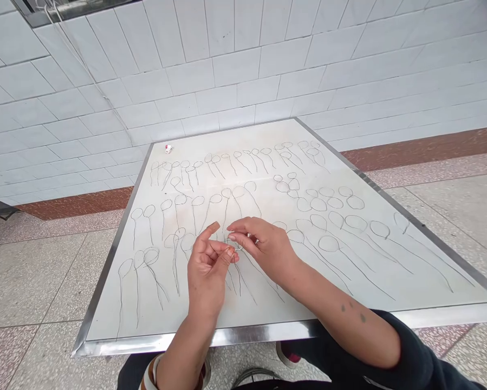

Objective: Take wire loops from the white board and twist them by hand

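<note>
A white-tiled wall (235, 65) ran across the whole upper view, cut off at the top and both sides, with a red-brown skirting (84, 203) along its foot. Speckled floor tiles (27, 281) showed on either side and, partly, under the near edge of the white bench (263, 334), whose metal rim framed it all round. A dark sleeve (417, 346) covered the right upper arm, and only a strip of the striped cuff (148, 375) showed on the left. Below the rim, a shoe (287, 355) was half hidden.

Over the near middle of the bench, the left hand (206, 265) had its index finger raised and its thumb pinched against another finger. The right hand (267, 244), just beside it, held its thumb and fingertips close together. Between them was a thin, pale strand (239, 249) — wire or thread, too fine to tell — gripped by the left hand; whether the right hand also held it could not be made out.

Stemmed wire loops (367, 274) lay in rough rows across the bench, several partly covered by the hands and some overlapping. Farther right sat a cluster of rings, stems hard to make out. Near the far left corner lay a small red-and-white object (169, 148), unclear in detail.
</note>
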### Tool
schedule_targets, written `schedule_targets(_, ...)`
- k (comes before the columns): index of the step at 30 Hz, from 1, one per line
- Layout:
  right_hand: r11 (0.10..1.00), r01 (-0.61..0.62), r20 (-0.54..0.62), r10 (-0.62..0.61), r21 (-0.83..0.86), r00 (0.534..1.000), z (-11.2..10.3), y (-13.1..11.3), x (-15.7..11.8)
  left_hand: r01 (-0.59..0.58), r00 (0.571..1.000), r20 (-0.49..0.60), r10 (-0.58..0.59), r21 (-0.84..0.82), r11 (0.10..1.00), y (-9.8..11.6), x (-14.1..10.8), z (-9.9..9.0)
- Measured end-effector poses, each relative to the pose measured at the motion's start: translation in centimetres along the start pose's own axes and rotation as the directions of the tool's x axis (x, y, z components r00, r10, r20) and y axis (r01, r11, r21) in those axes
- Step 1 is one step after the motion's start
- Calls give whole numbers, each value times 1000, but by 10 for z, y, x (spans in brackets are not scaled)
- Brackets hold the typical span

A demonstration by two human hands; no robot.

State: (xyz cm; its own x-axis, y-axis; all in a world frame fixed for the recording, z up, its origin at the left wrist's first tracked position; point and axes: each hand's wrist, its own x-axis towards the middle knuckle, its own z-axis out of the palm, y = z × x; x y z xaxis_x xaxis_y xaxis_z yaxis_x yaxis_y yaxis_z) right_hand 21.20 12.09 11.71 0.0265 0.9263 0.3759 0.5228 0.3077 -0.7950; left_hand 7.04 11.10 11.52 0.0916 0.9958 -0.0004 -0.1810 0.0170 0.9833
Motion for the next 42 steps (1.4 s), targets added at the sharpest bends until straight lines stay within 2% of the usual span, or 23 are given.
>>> schedule_targets(3, 999, -34, -11, 35, 8, 999, 2, -2, -1, -17, 1000, -5, 18, 8, 1000, -1, -1, 1)
schedule_targets(7, 931, -216, 111, 191, 294, 975, -2, -9, 1, -27, 999, -36, 26, -40, 999, -1, 1, -1)
schedule_targets(9, 883, -252, 155, 207, 395, 966, -6, -11, 2, -31, 997, -69, 27, -57, 998, 0, 2, -2)
schedule_targets(13, 860, -251, 191, 183, 445, 964, -10, -11, 3, -36, 993, -111, 27, -83, 996, 1, 4, -5)
schedule_targets(21, 820, -287, 221, 201, 495, 954, 2, -4, 2, -16, 992, -129, -7, -170, 985, -3, 4, -1)
schedule_targets(27, 784, -247, 325, 62, 569, 944, -1, 3, 2, 3, 992, -118, -34, -255, 967, 0, 4, -3)
schedule_targets(33, 778, -178, 279, 3, 602, 960, 3, 7, 1, 53, 989, -115, -92, -305, 951, 4, 4, -2)
schedule_targets(39, 631, -238, 280, 34, 739, 959, 13, 6, -3, 91, 983, -117, -142, -366, 926, 5, 2, 1)
schedule_targets(42, 595, -250, 244, 93, 764, 965, 17, 2, -5, 104, 981, -116, -158, -373, 922, 5, 2, 0)
